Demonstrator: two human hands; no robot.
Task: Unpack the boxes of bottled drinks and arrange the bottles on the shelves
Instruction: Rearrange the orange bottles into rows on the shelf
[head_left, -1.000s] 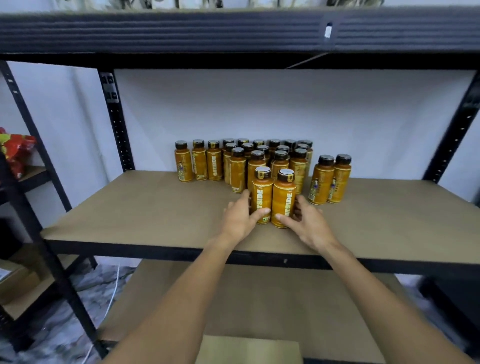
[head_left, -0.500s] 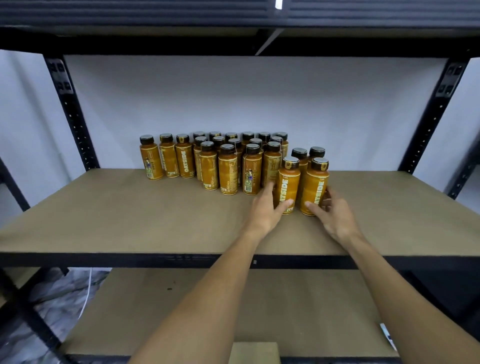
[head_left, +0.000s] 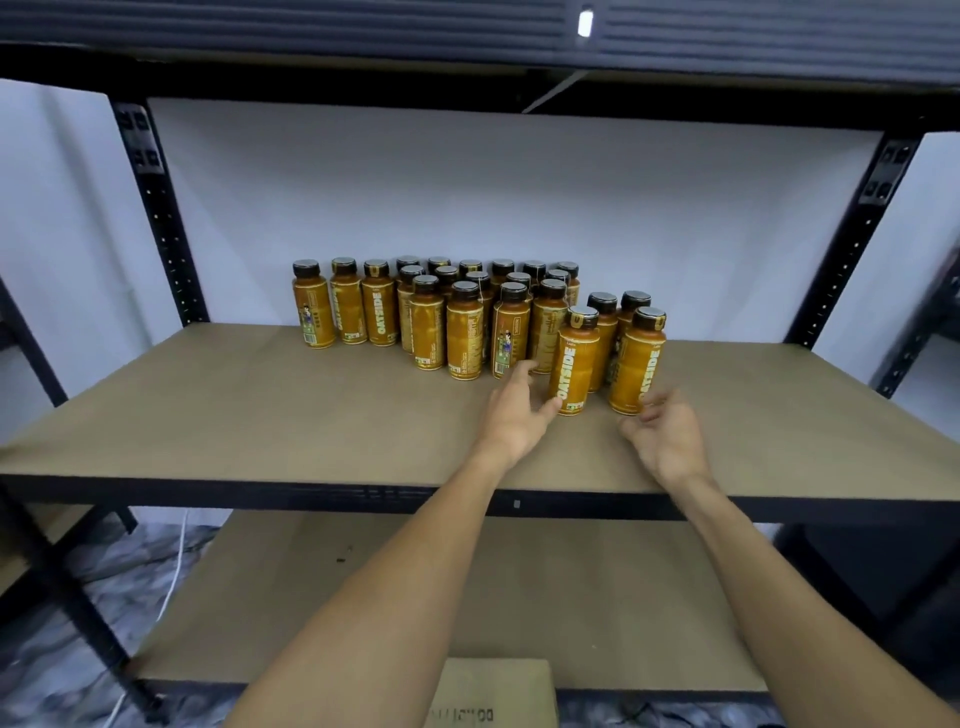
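Both hands reach over the front edge of the shelf (head_left: 249, 410), and neither grips anything.

The left hand (head_left: 511, 418) is open, its fingers spread and nearly straight. Its forefinger points up in front of the bottles (head_left: 441, 317). Its thumb tip lies at the base of the left front bottle (head_left: 573, 364); I cannot tell whether it touches the bottle or only comes close.

The right hand (head_left: 667, 441) is relaxed, palm turned inward, with the fingers loosely curled around nothing. Its fingertips are just beside the foot of the right front bottle (head_left: 638, 364), and the blur there hides whether they touch it.

All the bottles stand upright on the shelf, amber with dark caps, toward the back near the white wall (head_left: 467, 182). Three stand in a line at the left. Next to them is a tight block several rows deep. At the right end are four more, in two pairs. The two front bottles are the nearer pair and stand closest to the hands, with their "OATSIDE" labels facing forward.

The lower shelf (head_left: 519, 597) shows beneath the forearms. A cardboard box (head_left: 493, 691) sits at the bottom edge of the view between the arms, with only its top and a strip of print visible.
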